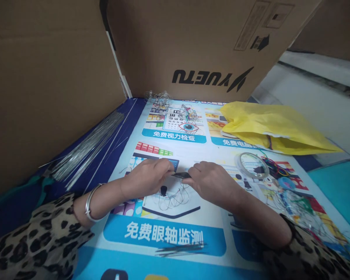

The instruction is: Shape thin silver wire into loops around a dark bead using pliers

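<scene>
My left hand [147,177] and my right hand [211,182] meet over a printed poster [175,233] on the table. Both pinch a short dark bundle of thin wires [181,175] held level between their fingertips. Thin bent wire loops [172,198] hang or lie just below that bundle, beside a small dark bead-like piece [163,190]. A silver bangle [90,202] sits on my left wrist, and both sleeves are leopard print.
A long bundle of straight silver wires [87,149] lies at the left by a cardboard wall [46,85]. A short dark wire bunch [181,249] lies near me. A yellow plastic bag [274,126], a clear tape roll [253,165], coloured rubber bands [275,167] and finished wire pieces [186,112] lie beyond.
</scene>
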`<act>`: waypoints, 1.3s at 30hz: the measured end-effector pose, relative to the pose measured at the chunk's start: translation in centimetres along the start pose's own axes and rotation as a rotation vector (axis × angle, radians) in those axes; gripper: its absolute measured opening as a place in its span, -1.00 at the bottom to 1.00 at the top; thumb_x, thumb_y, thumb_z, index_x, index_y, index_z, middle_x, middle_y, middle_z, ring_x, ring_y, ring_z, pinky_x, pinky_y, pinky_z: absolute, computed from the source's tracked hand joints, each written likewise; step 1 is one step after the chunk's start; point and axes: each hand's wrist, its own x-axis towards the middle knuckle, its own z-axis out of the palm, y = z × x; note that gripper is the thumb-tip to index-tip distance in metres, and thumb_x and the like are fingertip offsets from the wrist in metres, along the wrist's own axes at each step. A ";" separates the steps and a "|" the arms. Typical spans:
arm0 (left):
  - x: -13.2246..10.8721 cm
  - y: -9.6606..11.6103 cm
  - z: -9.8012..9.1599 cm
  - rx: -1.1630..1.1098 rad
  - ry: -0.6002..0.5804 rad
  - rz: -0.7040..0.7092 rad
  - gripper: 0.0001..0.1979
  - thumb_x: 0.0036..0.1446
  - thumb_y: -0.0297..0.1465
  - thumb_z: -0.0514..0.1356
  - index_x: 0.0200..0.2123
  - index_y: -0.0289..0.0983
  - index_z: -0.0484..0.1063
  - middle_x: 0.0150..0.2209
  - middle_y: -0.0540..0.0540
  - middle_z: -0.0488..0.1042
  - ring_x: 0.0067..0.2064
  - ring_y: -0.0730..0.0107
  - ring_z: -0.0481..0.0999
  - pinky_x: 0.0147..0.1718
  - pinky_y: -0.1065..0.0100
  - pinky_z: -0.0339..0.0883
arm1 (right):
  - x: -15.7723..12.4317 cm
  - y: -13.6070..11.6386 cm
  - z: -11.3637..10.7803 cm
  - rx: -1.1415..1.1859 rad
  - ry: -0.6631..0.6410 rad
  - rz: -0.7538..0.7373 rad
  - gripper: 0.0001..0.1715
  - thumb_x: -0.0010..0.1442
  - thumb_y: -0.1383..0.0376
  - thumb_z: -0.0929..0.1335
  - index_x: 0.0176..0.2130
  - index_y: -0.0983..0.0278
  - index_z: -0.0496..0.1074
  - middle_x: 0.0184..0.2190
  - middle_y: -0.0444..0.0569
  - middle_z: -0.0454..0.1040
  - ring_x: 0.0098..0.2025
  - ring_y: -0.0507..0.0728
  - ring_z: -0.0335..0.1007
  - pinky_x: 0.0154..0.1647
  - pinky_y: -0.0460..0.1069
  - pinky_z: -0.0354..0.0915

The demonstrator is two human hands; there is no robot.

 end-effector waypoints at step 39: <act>0.2 -0.4 -0.3 -0.064 -0.069 0.111 -0.81 0.09 -0.60 -0.09 -0.36 -0.27 0.24 -0.41 -0.03 0.41 -0.39 0.45 0.39 -0.43 0.46 0.22 | 0.0 0.7 0.9 0.007 0.010 -0.049 -0.58 0.25 0.08 0.15 -0.40 0.32 0.33 -0.47 -0.02 0.41 -0.39 0.09 0.27 -0.40 -0.03 0.02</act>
